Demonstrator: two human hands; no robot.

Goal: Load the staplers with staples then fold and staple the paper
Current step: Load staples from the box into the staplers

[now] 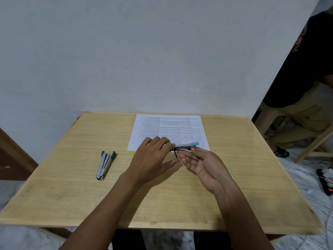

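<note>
Against a plain pale wall (144, 51) stands a light wooden table (72, 186), seen from above by the person who works at it.

A blue stapler (185, 146) is held in the air between both hands, just over the near edge of a printed paper (167, 127). It lies almost level, and its blue plastic end points to the right. The left hand (153, 156) is palm down, with its fingers curled on the left end of the stapler and its thumb stretched out below. The right hand (203, 163) is palm up. Its thumb and first finger pinch the metal body from the near side, and the other fingers lie relaxed and nearly straight under it. A small dark metal part hangs down from the stapler between the two hands. What it is I cannot tell.

The paper lies flat and unfolded at the far edge of the table, covered with fine lines of text in columns. A small yellow-green thing (133, 153) shows just beside the left hand, mostly hidden.

A green stapler (104, 165) lies on the table well to the left of the hands, opened at its far end.

At the right, beyond the table, another person (306, 78) in a black shirt sits on a stool. A black power strip (324, 181) with a red light lies on the marble floor.
</note>
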